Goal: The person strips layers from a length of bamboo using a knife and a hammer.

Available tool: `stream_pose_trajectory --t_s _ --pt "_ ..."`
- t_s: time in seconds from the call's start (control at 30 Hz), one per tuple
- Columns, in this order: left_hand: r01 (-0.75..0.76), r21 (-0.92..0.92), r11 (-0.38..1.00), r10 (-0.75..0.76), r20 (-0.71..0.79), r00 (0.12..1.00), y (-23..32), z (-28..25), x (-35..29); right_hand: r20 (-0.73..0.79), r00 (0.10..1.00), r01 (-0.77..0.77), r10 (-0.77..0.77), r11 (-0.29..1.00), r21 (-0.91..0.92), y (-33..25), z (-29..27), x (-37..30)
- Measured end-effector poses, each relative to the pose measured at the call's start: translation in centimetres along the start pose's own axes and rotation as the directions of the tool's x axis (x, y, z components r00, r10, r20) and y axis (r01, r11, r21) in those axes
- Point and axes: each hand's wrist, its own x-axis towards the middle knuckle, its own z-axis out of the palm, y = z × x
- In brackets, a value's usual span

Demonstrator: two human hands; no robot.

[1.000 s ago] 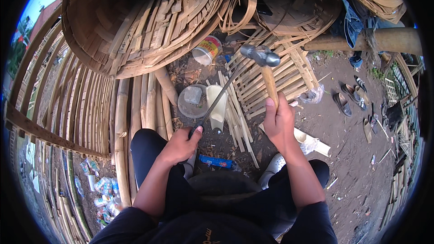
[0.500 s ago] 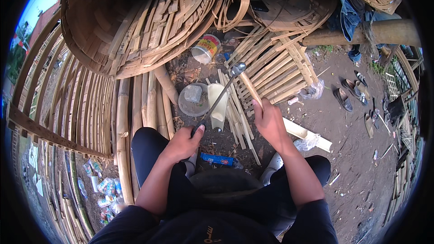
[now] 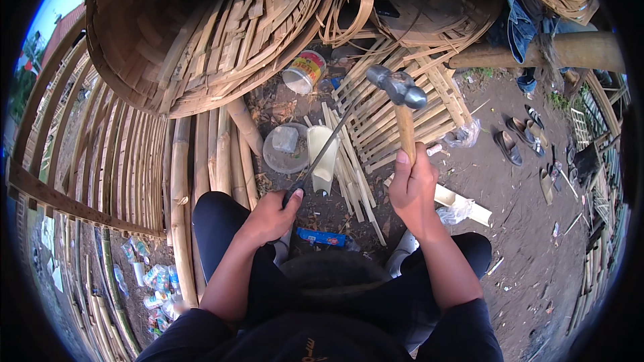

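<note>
Raised hammer (image 3: 403,99) (wooden-handled), slanted blade (image 3: 326,149)

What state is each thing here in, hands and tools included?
Left hand: closed around the dark tool by its handle
Right hand: closed around the hammer by its handle
Dark tool: held at a slant
Hammer: raised, head up
Bamboo piece: split lengthwise
Blue packet: lying on the ground
Shoes: unworn
Blue denim: hanging

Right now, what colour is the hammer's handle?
The handle is light tan, wood-like; it shows best in the head view.
</note>
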Motion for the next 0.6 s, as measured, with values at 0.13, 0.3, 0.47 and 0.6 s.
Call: stream_pose_trajectory --t_s 0.13,0.3,0.47,0.6 --pt "-0.068 0.062 0.996 0.067 0.018 0.998 -0.2 0.6 0.9 0.382 0.913 0.032 0.140 0.912 -0.409 5.5 2.7 -1.6" --pt "-0.095 0.098 0.991 0.095 0.005 0.996 -1.1 0.6 0.6 0.302 0.937 -0.106 0.175 0.967 -0.233 4.4 3.4 -1.8" --pt "0.014 -0.029 0.999 -0.014 -0.009 1.000 -0.4 -0.3 0.1 0.218 0.967 -0.110 0.134 0.986 -0.122 3.7 1.8 -0.8" --pt "-0.002 -0.051 0.999 0.003 0.005 1.000 -0.4 -0.4 0.2 0.243 0.968 -0.014 0.057 0.984 -0.175 5.1 2.7 -0.9"
